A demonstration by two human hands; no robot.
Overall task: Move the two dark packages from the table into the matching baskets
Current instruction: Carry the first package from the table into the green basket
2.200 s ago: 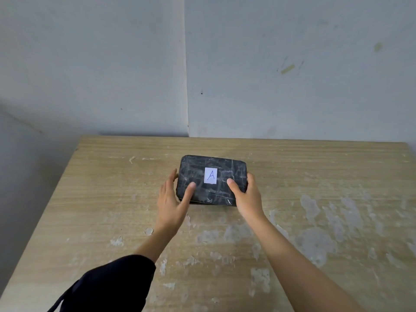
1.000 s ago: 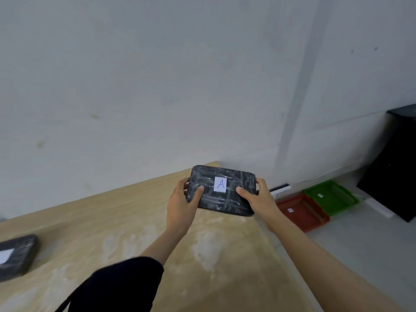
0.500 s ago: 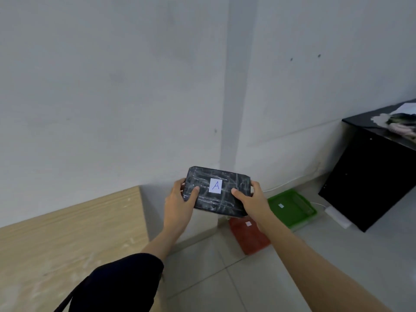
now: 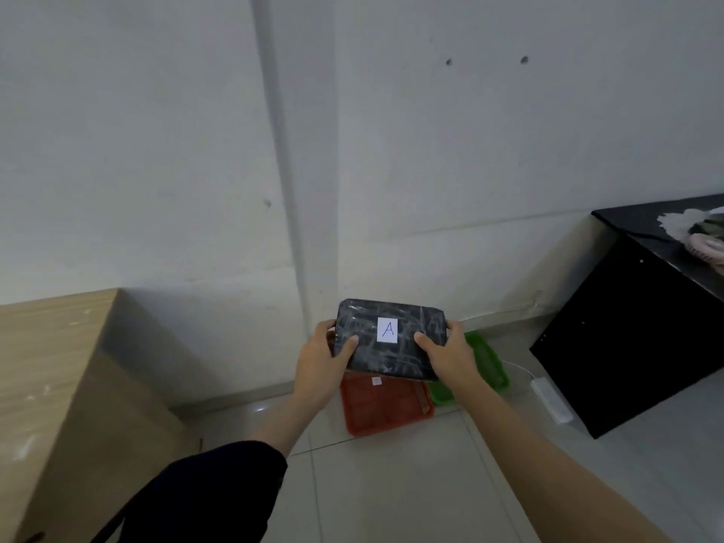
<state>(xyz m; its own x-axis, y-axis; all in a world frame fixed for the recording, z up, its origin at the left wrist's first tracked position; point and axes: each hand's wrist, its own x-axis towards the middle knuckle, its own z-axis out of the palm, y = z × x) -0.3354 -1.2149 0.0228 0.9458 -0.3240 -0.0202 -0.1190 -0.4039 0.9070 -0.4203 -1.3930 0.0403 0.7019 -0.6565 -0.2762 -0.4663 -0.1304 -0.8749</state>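
A dark wrapped package with a white label marked "A" is held level in the air between both hands. My left hand grips its left end and my right hand grips its right end. Below it on the floor by the wall lie a red basket and, to its right, a green basket. The package hides the far part of both baskets. A small white label shows in the red basket. The second dark package is out of view.
The wooden table stands at the left, its corner near my left arm. A black cabinet stands at the right with items on top. A white power strip lies on the tiled floor beside the green basket.
I have lifted the package off the table and carried it to the right, past the table's end. It now hangs over the baskets, which have come closer in view.
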